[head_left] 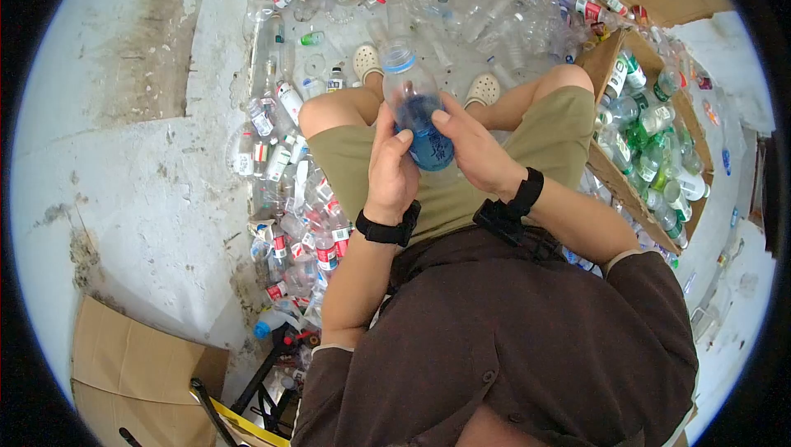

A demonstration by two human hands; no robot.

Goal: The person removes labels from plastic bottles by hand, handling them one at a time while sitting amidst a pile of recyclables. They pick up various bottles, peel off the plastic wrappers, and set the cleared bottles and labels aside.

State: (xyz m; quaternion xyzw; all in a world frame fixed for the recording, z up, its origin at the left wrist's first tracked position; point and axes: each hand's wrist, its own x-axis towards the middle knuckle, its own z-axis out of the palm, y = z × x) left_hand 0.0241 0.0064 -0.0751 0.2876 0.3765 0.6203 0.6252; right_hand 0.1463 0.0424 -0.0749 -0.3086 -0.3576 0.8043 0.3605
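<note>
Background surface: whitish, stained surface [124, 191], left of the clear plastic bottle with a blue lower part [420, 107], which is my landmark.
Shirt: my dark brown, buttoned fabric shirt [544, 323], on the near side of the bottle.
Loose stock: heaped clear plastic bottles with assorted labels [326, 253], left of the landmark bottle; more lie beyond it.
Shorts: my khaki fabric shorts [350, 163], on both sides of the bottle and below it.
Container: brown cardboard box [604, 54], right of the bottle, tilted, filled with green and clear plastic bottles [655, 150].
Sheet: flat tan cardboard [124, 340], near and left of the bottle.
Left hand: my bare left hand [390, 168], gripping the bottle from its left, thumb on the near end.
Right hand: my bare right hand [478, 144], gripping the bottle from its right, thumb laid across the blue part.
Workpiece: the bottle sits between both palms, above my lap, its top pointing away from me.
Footwear: cream perforated clogs [483, 89], beyond the bottle, one either side.
Wrist straps: black bands [527, 191], one per wrist, nearer me than the bottle.
Bottle top: light-blue ring [399, 60], at the bottle's far end.
</note>
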